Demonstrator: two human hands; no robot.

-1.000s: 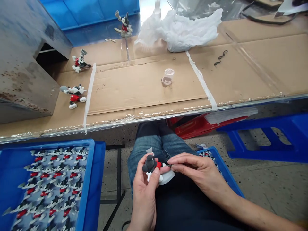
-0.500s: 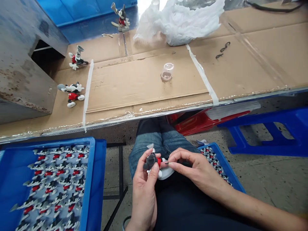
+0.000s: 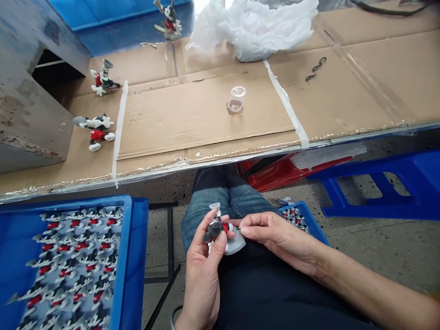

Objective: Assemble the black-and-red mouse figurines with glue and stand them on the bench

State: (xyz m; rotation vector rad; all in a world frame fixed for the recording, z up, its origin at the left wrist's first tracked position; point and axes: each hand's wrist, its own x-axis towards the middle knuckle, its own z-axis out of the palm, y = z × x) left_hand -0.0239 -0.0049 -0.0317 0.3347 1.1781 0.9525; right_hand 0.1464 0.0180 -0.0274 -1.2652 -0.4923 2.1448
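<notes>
Over my lap, my left hand (image 3: pixel 203 275) is closed round a mouse figurine (image 3: pixel 216 228), which lies tilted with its dark-eared head toward me. It has red shorts, white shoes, a grey horn and a pale, fan-shaped base (image 3: pixel 236 245). Thumb and forefinger of my right hand (image 3: pixel 275 233) pinch a small thin dark piece (image 3: pixel 238 228) at the figurine's lower side, beside the red shorts. Most of that piece is hidden by the fingertips. Whether it is joined to the figurine I cannot tell.
Similar figurines stand or lie on the cardboard-covered bench (image 3: pixel 178 123). A small open clear pot (image 3: pixel 235 106), curly dark pieces (image 3: pixel 315 69) and a white plastic bag (image 3: pixel 254 32) are there too. Blue trays (image 3: pixel 127 256) of figurines flank me; a blue stool (image 3: pixel 419 183) is at right.
My right fingertips have shifted slightly up and closer against the figurine with the dark piece. The figurine has turned a little in my left hand. The whole view has moved slightly.
</notes>
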